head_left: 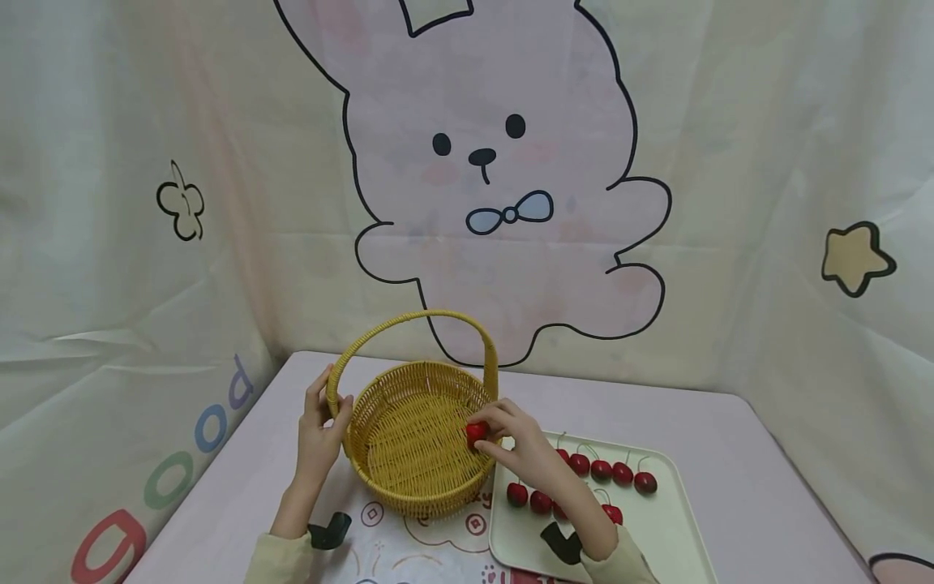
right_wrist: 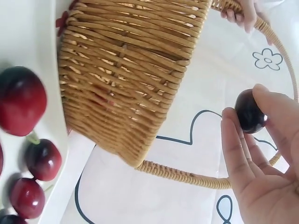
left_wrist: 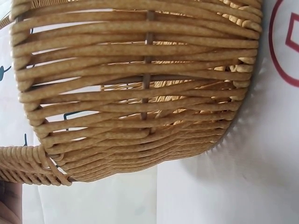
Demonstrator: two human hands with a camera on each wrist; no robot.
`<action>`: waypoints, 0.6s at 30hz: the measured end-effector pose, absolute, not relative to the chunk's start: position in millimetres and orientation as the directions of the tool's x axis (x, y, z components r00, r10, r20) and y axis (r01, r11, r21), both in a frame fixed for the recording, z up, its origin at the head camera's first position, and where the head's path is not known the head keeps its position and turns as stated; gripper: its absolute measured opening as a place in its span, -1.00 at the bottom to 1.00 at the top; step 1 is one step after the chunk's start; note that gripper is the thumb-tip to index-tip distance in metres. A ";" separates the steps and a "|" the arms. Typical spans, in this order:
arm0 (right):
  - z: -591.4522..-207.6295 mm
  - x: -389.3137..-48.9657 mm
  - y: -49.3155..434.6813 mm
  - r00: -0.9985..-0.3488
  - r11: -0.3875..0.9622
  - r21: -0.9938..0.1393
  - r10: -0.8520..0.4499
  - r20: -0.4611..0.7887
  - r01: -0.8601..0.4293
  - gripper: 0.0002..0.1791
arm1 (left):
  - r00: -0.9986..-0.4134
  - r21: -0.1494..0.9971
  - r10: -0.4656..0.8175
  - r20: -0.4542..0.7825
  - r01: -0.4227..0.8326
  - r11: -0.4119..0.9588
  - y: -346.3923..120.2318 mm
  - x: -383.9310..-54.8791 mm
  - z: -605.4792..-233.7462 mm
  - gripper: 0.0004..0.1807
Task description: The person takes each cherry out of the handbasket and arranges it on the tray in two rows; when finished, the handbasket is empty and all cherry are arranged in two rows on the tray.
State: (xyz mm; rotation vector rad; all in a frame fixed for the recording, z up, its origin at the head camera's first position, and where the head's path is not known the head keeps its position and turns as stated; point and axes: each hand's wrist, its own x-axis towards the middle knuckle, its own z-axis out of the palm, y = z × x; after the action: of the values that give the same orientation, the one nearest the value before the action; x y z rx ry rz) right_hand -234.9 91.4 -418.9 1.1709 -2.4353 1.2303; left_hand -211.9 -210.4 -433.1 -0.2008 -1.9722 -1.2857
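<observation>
A yellow woven basket with a tall arched handle stands upright on the table, its inside bare in the head view. My left hand grips the lower left part of the handle. Over the basket's right rim, my right hand pinches a dark red cherry between thumb and fingertips. To the right, a pale tray bears several cherries in two rows, some with stems; my right forearm hides part of them. The left wrist view is mostly filled by the basket's woven side.
The table has a light cover with printed drawings in front of the basket. Behind it hangs a curtain with a large printed cartoon animal, and further curtain panels close off both sides. Dark straps sit at my wrists.
</observation>
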 end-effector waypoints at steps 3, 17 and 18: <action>-421.2 -231.4 97.0 -0.684 0.364 -0.604 -0.562 0.465 -0.709 -0.64 | -0.700 0.718 -0.258 0.666 0.508 0.476 -209.9 -211.3 -432.7 -0.40; -423.8 -220.4 131.7 -0.761 0.438 -0.635 -0.490 0.424 -0.636 -0.60 | -0.688 0.704 -0.244 0.684 0.533 0.471 -211.7 -212.1 -433.1 -0.39; -423.7 -219.9 134.3 -0.770 0.449 -0.637 -0.483 0.417 -0.627 -0.60 | -0.688 0.704 -0.244 0.683 0.532 0.470 -211.7 -212.2 -433.2 -0.39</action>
State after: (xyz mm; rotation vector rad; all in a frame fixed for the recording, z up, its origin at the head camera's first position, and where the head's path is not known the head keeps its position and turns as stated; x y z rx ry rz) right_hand -219.9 134.3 -423.7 0.9760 -2.5214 1.2212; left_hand -212.2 -211.7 -433.2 -0.2397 -1.9549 -1.2898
